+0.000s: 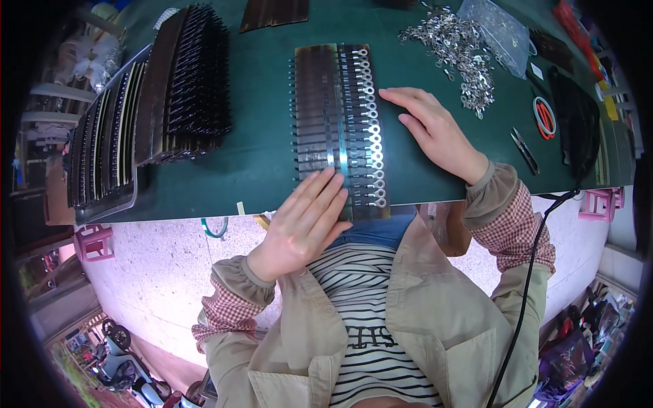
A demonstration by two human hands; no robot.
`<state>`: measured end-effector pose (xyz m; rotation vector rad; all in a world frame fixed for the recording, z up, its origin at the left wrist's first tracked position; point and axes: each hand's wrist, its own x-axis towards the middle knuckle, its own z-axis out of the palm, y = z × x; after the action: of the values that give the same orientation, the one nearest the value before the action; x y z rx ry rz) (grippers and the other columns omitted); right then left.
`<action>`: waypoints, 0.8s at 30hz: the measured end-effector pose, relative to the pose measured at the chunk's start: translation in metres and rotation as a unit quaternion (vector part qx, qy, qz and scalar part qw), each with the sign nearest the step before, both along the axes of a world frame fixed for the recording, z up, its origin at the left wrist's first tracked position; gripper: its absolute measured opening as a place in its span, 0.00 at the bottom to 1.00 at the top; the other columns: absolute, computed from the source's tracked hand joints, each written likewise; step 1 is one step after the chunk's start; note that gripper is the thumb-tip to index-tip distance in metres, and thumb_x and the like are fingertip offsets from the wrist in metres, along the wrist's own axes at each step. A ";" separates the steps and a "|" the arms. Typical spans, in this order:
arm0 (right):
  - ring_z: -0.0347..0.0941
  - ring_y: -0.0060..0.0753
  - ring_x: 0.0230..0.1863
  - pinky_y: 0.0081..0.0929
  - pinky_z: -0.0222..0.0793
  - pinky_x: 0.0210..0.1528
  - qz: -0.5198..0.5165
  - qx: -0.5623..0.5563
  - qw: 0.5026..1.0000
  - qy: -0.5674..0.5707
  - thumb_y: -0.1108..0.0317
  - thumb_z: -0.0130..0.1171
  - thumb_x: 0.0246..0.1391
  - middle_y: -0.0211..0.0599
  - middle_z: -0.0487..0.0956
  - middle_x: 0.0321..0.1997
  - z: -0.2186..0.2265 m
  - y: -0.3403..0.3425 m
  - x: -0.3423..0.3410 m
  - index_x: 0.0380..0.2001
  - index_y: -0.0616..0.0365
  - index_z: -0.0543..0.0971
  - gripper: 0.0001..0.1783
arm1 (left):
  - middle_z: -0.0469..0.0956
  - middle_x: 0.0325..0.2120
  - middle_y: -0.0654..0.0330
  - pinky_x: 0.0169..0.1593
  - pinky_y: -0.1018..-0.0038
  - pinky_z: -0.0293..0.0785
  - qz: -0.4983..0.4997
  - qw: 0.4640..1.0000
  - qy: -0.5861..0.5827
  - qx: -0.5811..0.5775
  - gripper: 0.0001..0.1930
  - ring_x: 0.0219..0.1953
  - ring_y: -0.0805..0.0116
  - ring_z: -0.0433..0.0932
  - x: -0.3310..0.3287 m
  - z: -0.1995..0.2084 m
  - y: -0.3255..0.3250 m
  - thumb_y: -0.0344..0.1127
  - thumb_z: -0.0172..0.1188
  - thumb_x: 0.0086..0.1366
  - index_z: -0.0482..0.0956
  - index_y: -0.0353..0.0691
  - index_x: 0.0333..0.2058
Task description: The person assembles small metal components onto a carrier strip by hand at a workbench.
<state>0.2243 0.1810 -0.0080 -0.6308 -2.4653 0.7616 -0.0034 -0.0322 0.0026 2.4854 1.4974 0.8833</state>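
A dark brown board (316, 102) lies lengthwise before me on the green table, its near end reaching the table's front edge. A row of silver ring terminals (375, 147) runs down its right side, and short dark wire ends stick out on the left. Shiny strips cross the board lengthwise. My left hand (303, 217) rests with fingers stretched over the board's near left part, holding nothing. Beside the row of terminals is my right hand (435, 129), its index finger and thumb apart and nothing visible between them. Its index fingertip is close to the board's right edge.
Loose terminals (462, 54) lie heaped at the far right by a clear plastic bag (500, 30). Small pliers or snips (524, 151) and orange and white rings (545, 117) lie right. Stacked boards (183, 81) and a tray of boards (109, 136) stand left. A black cable (524, 292) hangs past my right arm.
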 end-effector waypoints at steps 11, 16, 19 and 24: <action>0.72 0.50 0.65 0.40 0.69 0.66 0.003 0.049 0.999 -0.005 0.79 0.56 0.63 0.46 0.77 0.63 0.005 -0.006 0.001 0.63 0.60 0.76 0.25 | 0.75 0.59 0.43 0.68 0.51 0.66 0.181 0.979 -0.085 0.035 0.24 0.63 0.46 0.71 -0.013 -0.026 -0.057 0.33 0.62 0.66 0.73 0.29 0.59; 0.76 0.50 0.57 0.40 0.74 0.59 -0.008 0.082 0.996 0.021 0.81 0.59 0.59 0.44 0.82 0.55 0.010 -0.006 -0.001 0.58 0.61 0.79 0.22 | 0.76 0.50 0.48 0.63 0.57 0.70 0.447 0.825 -0.338 0.076 0.21 0.57 0.55 0.74 0.003 -0.084 -0.098 0.37 0.55 0.74 0.67 0.34 0.60; 0.77 0.49 0.54 0.39 0.75 0.56 0.008 0.112 0.993 0.043 0.81 0.60 0.56 0.43 0.82 0.52 0.011 -0.004 0.000 0.53 0.62 0.81 0.20 | 0.77 0.48 0.48 0.56 0.61 0.73 0.472 0.724 -0.503 0.006 0.20 0.50 0.60 0.76 0.006 -0.074 -0.083 0.40 0.50 0.78 0.65 0.36 0.61; 0.78 0.46 0.47 0.38 0.77 0.49 0.099 0.165 0.980 0.049 0.81 0.64 0.48 0.41 0.81 0.44 0.016 -0.023 0.004 0.46 0.63 0.85 0.19 | 0.79 0.38 0.48 0.34 0.74 0.73 0.275 0.606 -0.737 -0.119 0.17 0.25 0.70 0.74 -0.008 -0.064 -0.071 0.44 0.40 0.83 0.67 0.38 0.57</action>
<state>0.2279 0.1582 0.0075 -0.2229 -2.5084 0.4255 -0.0115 -0.1035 -0.0611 0.3504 1.3043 1.8493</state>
